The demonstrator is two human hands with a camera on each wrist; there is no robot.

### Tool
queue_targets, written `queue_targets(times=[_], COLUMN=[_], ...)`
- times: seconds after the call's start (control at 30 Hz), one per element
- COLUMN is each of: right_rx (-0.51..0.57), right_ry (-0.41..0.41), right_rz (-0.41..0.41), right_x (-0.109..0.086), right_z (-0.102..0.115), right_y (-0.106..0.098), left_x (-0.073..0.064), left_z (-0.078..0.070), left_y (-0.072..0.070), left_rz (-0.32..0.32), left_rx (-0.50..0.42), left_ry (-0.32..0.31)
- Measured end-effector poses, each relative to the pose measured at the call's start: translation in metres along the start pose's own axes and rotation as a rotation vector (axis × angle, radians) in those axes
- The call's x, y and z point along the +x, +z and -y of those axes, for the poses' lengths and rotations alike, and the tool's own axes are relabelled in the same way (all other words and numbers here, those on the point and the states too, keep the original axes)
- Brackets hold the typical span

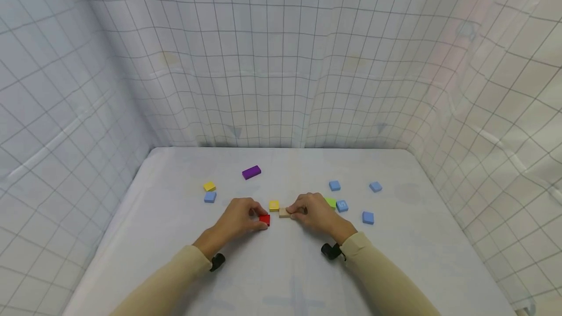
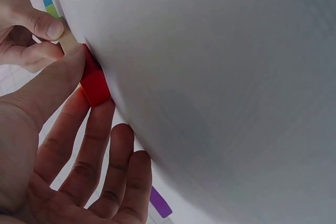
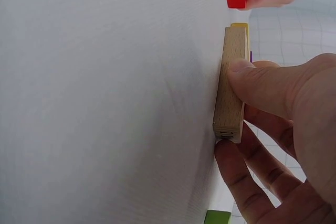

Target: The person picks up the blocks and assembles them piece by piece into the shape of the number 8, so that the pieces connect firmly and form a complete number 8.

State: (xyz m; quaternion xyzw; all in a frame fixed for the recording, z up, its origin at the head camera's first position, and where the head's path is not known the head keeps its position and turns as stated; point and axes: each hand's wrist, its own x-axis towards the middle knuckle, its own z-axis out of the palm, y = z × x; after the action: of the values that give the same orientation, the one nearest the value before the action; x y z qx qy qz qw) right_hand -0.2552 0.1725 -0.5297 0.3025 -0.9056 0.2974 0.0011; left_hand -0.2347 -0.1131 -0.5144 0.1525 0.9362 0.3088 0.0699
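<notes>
The left hand (image 1: 239, 218) pinches the red block (image 1: 265, 219) and the right hand (image 1: 317, 212) the wooden block (image 1: 284, 212), both on the white table (image 1: 268, 267), with the yellow block (image 1: 274, 205) just beyond the gap between them, where a skewed push from either hand could knock it askew.

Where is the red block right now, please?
In the head view, the red block is near the middle, pinched by the left hand, just left of the wooden block.
</notes>
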Motion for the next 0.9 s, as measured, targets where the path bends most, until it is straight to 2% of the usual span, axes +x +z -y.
queue_targets(times=[0.47, 0.9], right_rx=[-0.031, -0.012], right_ry=[0.031, -0.002], right_rz=[0.014, -0.002], right_x=[0.0, 0.0], right_z=[0.001, 0.001], right_y=[0.001, 0.001], left_x=[0.002, 0.003], left_z=[-0.012, -0.019], left_y=[0.007, 0.013], left_rz=[-0.003, -0.042], left_rx=[0.019, 0.046], left_ry=[-0.031, 0.002])
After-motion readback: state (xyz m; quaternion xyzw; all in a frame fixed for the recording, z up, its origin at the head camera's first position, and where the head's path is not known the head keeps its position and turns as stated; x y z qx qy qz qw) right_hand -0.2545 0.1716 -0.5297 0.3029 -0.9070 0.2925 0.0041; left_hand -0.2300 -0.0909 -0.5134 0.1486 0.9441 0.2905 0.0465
